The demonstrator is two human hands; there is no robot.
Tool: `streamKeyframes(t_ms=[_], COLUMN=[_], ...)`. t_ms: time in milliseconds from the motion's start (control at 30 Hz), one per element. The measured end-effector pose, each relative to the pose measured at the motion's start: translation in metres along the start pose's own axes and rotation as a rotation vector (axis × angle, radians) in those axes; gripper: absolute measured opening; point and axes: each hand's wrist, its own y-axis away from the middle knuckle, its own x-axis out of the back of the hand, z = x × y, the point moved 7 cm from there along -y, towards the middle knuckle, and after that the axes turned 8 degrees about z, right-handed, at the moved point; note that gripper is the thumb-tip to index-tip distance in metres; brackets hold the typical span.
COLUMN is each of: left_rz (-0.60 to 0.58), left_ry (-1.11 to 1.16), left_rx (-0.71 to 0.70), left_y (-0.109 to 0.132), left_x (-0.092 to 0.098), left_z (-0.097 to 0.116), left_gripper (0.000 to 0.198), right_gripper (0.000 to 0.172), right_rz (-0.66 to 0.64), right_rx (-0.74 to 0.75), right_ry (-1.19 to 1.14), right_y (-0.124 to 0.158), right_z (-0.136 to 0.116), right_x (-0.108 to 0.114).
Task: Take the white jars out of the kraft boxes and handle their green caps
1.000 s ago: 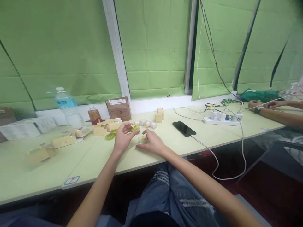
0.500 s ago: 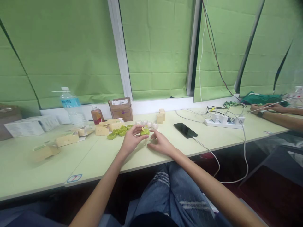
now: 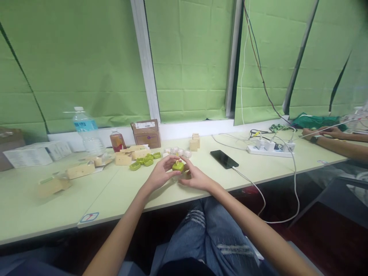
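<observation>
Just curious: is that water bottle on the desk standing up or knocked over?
Upright: the water bottle stands on the table, cap at the top.

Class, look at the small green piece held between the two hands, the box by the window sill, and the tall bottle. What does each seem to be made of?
Green piece: probably moulded plastic, given its smooth, even colour and slight sheen. It is held between the left hand and right hand.
Brown box: cardboard, matt, with a white label.
Bottle: clear plastic, see-through, with a blue label.

No text legible: labels on water bottle [image 3: 86, 130], cardboard box [image 3: 146, 133] and bench sticker [image 3: 89, 217] too blurred.
</observation>
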Motion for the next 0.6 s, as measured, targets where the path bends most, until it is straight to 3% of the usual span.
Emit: streamKeyframes(t_ms=[300,500,600], left_rz=[-0.106,0.071,0.103], left_ry=[0.012,-0.198,-0.237], left_rx=[-0.010,-0.047,-0.046], left_y=[0.008,0.002,-0.001], left_x=[-0.012,0.001,0.006], left_z=[0.004,-0.008,-0.010], left_gripper=[0.039,0.058,0.058], right_gripper=[0.094,0.098,0.096], right_rz=[0.012,0.013,0.027], right_rx=[0.046,-0.033,-0.037], right_ry=[-0.027,0.027,0.046], right_y=[-0.001,0.001,0.001], right_z=[-0.005,-0.005,-0.006], right_x=[0.001,0.003,0.005])
